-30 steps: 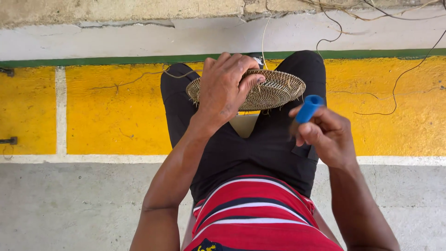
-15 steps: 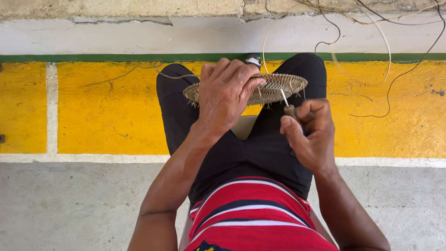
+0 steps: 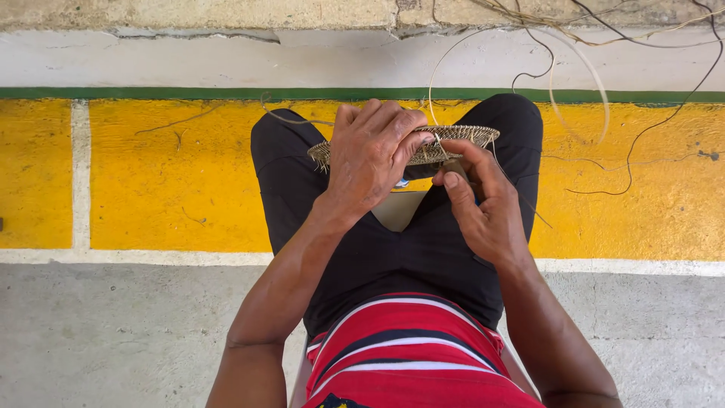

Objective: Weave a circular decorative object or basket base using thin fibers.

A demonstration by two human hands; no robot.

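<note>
Since the shot a second ago the right hand (image 3: 483, 208) has dropped from out at the side, where a blue cylinder-shaped tool stuck up out of its fist, and tucked in right under the near edge of the round, flat woven disc of tan fibre (image 3: 453, 140). That blue tool isn't showing anymore. The disc itself has tipped so you're seeing it nearly edge-on, when before you could look more onto its face.

Left hand (image 3: 374, 159) is draped over the top of the woven disc, fingers curled down across the far rim and clamped on it, thumb side toward the body. So it's closed round the disc. Right hand is mostly curled too, thumb pointing up toward the disc's underside, fingertips pinched at something small and brownish just below the rim. Can't tell what that bit is, or if it's a loose strand or a tool tip.

The disc sits above the knees, over black trousers (image 3: 393, 249), with a red striped shirt (image 3: 411, 355) at the bottom of the view. Loose thin pale strands (image 3: 581, 91) loop up from the disc's right side over the yellow painted floor band (image 3: 166, 174). Grey concrete floor (image 3: 113, 332) is nearer.
</note>
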